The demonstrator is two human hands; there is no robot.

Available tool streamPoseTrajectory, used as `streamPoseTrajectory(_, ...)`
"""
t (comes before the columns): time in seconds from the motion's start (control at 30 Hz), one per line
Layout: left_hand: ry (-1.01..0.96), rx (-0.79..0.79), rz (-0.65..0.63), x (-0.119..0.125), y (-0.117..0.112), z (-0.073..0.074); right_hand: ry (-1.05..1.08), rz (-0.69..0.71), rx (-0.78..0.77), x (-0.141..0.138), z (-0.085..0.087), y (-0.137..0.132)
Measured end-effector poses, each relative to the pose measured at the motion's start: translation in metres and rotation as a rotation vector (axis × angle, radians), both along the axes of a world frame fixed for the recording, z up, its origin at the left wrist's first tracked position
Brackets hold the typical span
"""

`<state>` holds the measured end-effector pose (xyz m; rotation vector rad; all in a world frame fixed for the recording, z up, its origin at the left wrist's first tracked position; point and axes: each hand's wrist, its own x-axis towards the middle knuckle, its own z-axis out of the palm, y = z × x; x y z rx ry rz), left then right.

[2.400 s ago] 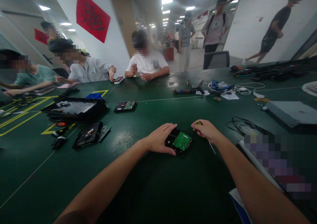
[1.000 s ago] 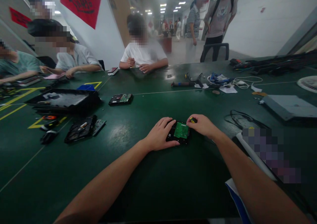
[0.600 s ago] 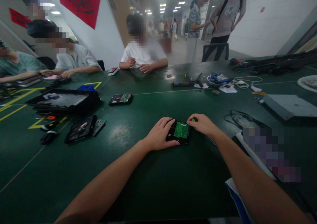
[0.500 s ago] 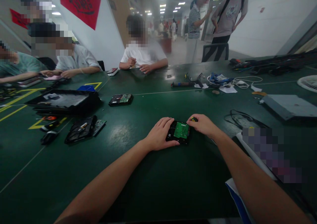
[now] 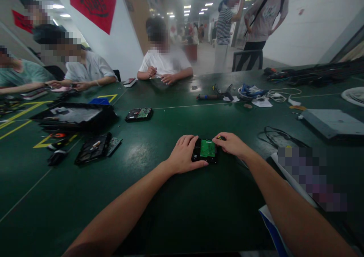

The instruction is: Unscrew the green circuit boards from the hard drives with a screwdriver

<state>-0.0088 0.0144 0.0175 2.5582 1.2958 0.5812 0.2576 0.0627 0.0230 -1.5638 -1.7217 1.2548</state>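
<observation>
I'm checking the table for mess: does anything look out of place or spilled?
No spill shows, and the hard drive under the left hand lies flat. One untidy spot lies beyond the right hand: a white cable in loose loops beside paper scraps.

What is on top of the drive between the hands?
On the drive is a green board. The left hand covers part of the drive's left side; what lies beneath the fingers cannot be seen.

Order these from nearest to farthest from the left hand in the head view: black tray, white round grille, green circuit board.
1. Green circuit board: just right of the left hand.
2. Black tray: off to the left.
3. White round grille: at the right edge.
</observation>
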Motion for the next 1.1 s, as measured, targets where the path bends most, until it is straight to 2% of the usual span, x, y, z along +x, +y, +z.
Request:
streamPoseTrajectory(0.23, 0.021, -0.076, 0.05, 0.003, -0.005, 0.012, -0.017, 0.025, -0.015, -0.002, 0.005, -0.003)
streamPoseTrajectory(0.4, 0.01, -0.098, 0.006, 0.013, -0.001, 0.014, 0.018, 0.021, -0.044, -0.003, 0.004, -0.002)
streamPoseTrajectory(0.53, 0.014, -0.099, -0.003, 0.018, 0.003, 0.012, 0.096, -0.13, -0.018, -0.001, 0.002, 0.002)
streamPoseTrajectory(0.63, 0.024, -0.089, -0.008, 0.018, 0.003, 0.011, 0.242, -0.265, -0.007, 0.003, 0.005, 0.005)
streamPoseTrajectory(0.8, 0.043, -0.068, -0.005, 0.015, 0.003, 0.011, 0.466, -0.353, 0.03, 0.005, 0.01, 0.009)
streamPoseTrajectory(0.9, 0.046, -0.071, -0.014, 0.015, 0.003, 0.012, 0.548, -0.414, 0.154, 0.005, 0.009, 0.013)
streamPoseTrajectory(1.1, 0.05, -0.078, -0.034, 0.012, 0.003, 0.012, 0.36, -0.483, 0.715, 0.007, 0.011, 0.011)
